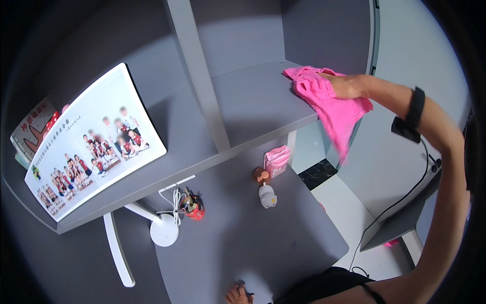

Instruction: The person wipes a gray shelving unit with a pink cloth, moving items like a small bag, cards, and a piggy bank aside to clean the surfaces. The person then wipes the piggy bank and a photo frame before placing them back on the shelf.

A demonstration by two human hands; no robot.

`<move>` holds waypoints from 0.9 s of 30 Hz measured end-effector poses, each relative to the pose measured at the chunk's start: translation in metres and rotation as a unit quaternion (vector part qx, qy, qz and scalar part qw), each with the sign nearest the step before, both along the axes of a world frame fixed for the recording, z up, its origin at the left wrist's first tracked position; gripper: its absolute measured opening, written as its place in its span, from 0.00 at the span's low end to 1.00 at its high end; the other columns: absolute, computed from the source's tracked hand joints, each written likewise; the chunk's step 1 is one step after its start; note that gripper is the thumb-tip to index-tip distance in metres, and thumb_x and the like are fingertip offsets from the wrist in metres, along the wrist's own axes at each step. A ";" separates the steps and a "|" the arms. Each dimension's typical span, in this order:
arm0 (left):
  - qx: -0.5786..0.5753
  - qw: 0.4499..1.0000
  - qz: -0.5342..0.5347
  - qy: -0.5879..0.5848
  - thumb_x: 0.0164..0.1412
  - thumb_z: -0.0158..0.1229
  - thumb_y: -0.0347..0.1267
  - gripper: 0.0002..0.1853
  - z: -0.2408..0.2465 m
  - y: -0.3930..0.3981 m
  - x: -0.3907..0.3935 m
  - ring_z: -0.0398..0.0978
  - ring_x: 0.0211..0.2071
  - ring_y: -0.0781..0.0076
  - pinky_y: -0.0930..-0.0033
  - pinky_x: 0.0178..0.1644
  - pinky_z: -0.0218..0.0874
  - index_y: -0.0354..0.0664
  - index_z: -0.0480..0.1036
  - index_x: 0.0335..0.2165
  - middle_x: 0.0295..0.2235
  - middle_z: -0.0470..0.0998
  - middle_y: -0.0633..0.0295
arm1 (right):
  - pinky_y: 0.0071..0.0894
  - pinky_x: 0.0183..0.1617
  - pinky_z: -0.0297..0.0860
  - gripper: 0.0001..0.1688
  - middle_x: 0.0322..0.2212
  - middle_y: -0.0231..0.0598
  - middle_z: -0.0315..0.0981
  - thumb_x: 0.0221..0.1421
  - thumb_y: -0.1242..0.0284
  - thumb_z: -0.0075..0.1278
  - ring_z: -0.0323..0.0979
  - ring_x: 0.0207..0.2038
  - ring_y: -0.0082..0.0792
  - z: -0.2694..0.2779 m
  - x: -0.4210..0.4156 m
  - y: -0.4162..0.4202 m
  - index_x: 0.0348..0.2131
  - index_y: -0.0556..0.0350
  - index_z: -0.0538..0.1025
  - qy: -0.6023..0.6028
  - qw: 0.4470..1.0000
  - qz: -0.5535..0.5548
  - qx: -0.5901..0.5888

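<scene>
My right hand [343,86] presses a bunched pink cloth [315,89] on the right end of the grey shelf [254,98]. Part of the cloth hangs over the shelf's front edge, and my fingertips are hidden in its folds. Low in the view, my left hand [238,294] rests near the edge of the grey desk top [250,243], its fingers somewhat apart, with a small dark thing beside or under them that I cannot make out. A black strap with a small dark box sits on my right forearm.
A large group photo panel [91,148] leans on the shelf's left part, before some books [34,129]. Below stand a white desk lamp [164,230], a red pen holder [194,211], a white animal figurine [267,196], a brown item [261,175] and a pink pack [277,161]. An upright divider [201,76] splits the shelf.
</scene>
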State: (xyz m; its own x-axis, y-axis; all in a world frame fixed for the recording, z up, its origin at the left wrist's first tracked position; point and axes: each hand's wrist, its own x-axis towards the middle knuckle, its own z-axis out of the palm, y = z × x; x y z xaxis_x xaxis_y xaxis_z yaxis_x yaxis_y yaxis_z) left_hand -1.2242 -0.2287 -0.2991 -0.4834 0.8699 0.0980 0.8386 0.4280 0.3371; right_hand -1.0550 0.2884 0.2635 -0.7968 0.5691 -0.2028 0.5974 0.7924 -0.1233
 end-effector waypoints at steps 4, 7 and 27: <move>-0.040 0.998 0.011 -0.040 0.47 0.61 0.39 0.37 0.022 -0.004 -0.002 0.55 0.56 0.48 0.39 0.57 0.44 0.47 0.59 0.57 0.55 0.60 0.55 | 0.39 0.64 0.48 0.36 0.59 0.46 0.51 0.60 0.50 0.34 0.50 0.60 0.44 0.009 -0.043 0.023 0.58 0.55 0.56 -0.048 0.998 0.000 -0.039; -0.041 0.997 0.005 -0.063 0.48 0.61 0.39 0.37 0.026 -0.001 -0.005 0.55 0.56 0.48 0.39 0.57 0.43 0.47 0.59 0.57 0.55 0.60 0.55 | 0.39 0.63 0.49 0.35 0.57 0.46 0.52 0.60 0.51 0.34 0.51 0.59 0.44 0.022 -0.063 0.027 0.56 0.55 0.57 -0.076 0.996 -0.019 -0.043; -0.129 0.987 -0.044 -0.082 0.48 0.55 0.36 0.36 -0.015 0.005 -0.037 0.55 0.55 0.50 0.43 0.56 0.44 0.47 0.58 0.58 0.55 0.59 0.55 | 0.39 0.55 0.54 0.25 0.48 0.43 0.58 0.59 0.56 0.35 0.54 0.49 0.40 0.012 -0.041 -0.006 0.46 0.58 0.61 -0.081 0.991 -0.056 -0.091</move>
